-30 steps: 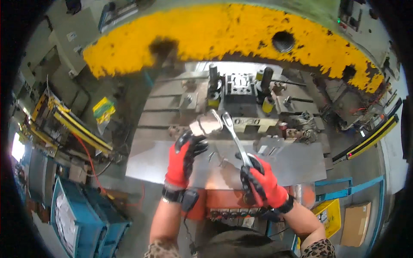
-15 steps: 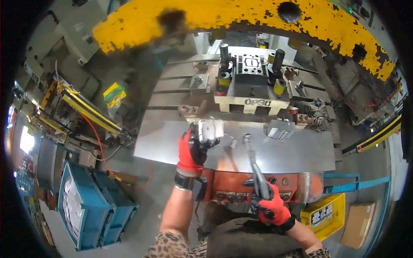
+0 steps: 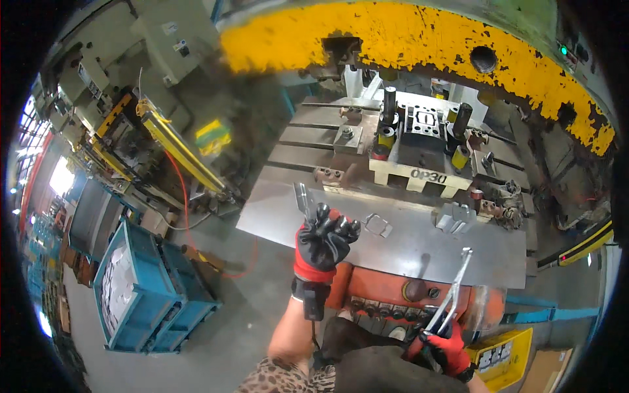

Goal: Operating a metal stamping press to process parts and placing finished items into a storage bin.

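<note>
Metal piece (image 3: pixel 303 198): grey, flat; stands on end, leaning left, projecting above the left hand (image 3: pixel 322 241). Hand tool (image 3: pixel 457 280): silver, long, narrow-tipped, forked toward its lower end; right hand (image 3: pixel 451 350) grips it, tip slanting up rightward.

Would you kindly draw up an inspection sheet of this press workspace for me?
Surface: smooth grey metal plate in front of the die set.
Work pieces: thin metal frame lying on the plate; grey metal piece in hand.
Left grip: gloved left hand closed on the metal piece.
Right grip: gloved right hand closed on a long silver tool.
Clutter: metal blocks right of the frame.
Cables: orange line on the left, reaching the floor.
Surroundings: blue bin left, yellow bin right, worn yellow beam beyond.
</note>
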### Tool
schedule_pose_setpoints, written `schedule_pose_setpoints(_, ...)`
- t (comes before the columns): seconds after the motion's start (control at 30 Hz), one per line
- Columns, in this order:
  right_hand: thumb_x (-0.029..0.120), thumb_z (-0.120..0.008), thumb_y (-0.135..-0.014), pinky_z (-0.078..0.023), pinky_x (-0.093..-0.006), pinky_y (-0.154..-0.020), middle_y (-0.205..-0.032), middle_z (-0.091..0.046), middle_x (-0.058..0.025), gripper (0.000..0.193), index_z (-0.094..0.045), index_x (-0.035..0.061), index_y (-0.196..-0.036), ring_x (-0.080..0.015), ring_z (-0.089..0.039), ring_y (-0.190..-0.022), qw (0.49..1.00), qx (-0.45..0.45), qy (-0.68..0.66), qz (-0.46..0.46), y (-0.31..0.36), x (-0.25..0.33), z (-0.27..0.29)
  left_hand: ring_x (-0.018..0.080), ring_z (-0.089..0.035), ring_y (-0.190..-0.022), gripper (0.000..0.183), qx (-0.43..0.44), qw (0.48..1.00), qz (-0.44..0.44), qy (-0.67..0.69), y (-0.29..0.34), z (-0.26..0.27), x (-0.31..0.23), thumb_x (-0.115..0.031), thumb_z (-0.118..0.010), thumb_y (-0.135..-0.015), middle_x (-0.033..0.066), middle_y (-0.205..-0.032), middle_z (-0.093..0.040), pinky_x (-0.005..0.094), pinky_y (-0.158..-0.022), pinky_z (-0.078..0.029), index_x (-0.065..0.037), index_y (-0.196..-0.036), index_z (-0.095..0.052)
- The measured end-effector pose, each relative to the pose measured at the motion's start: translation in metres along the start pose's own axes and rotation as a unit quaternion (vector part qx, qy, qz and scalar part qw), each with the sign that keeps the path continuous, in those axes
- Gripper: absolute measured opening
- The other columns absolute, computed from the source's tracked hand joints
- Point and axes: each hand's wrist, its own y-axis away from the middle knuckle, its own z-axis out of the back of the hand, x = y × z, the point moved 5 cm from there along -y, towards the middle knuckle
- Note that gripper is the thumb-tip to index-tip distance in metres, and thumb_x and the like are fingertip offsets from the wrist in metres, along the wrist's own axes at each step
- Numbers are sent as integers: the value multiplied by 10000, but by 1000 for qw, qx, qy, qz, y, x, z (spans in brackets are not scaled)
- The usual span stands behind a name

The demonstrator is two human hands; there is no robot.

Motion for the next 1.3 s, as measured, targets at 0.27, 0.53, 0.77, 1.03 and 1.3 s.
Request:
schedule_pose_setpoints(0.27,85,-771,-828,-475,-322,-918,-1068,-620,-21,535,-537,27,-1306,-134,-563,-996,983,151,102,-15,4,-4,-19,283,-636,-979,223,58,998,-3,-30,9,-17,5,-272,-521,-1013,49,-980,-657,553,-1047,-426,-128,-1093,-671)
schedule_pose_setpoints(0.53,66,-740,-846,-505,-341,-914,-1155,-602,-87,666,-413,18,-1424,-166,-597,-1052,972,33,203,118,10,44,-4,294,-656,-949,226,15,1000,-20,-8,18,-22,7,-278,-534,-1012,48,-985,-679,564,-1042,-430,-124,-1120,-660)
schedule_pose_setpoints(0.77,187,-797,-783,-469,-320,-926,-1233,-592,-83,774,-434,-10,-1438,-165,-569,-1039,964,88,220,117,-6,76,-18,253,-652,-742,205,-147,954,-94,-244,21,-16,15,-279,-544,-1026,48,-802,-630,575,-901,-515,-83,-1033,-605)
schedule_pose_setpoints(1.03,70,-493,-974,-487,-346,-925,-1181,-644,-126,457,-462,6,-1425,-215,-612,-1012,955,25,235,178,-2,106,-32,176,-626,-628,136,-157,867,-167,-443,19,-10,15,-93,-590,-962,68,-687,-611,282,-587,-458,-23,-846,-579)
schedule_pose_setpoints(1.3,208,-485,-1036,-522,-275,-709,-1063,-668,-62,369,-538,31,-1356,-120,-624,-839,988,96,99,66,-46,66,-24,182,-631,-635,115,-121,861,-108,-481,6,1,23,-76,-581,-960,84,-697,-640,284,-593,-472,-15,-864,-594)
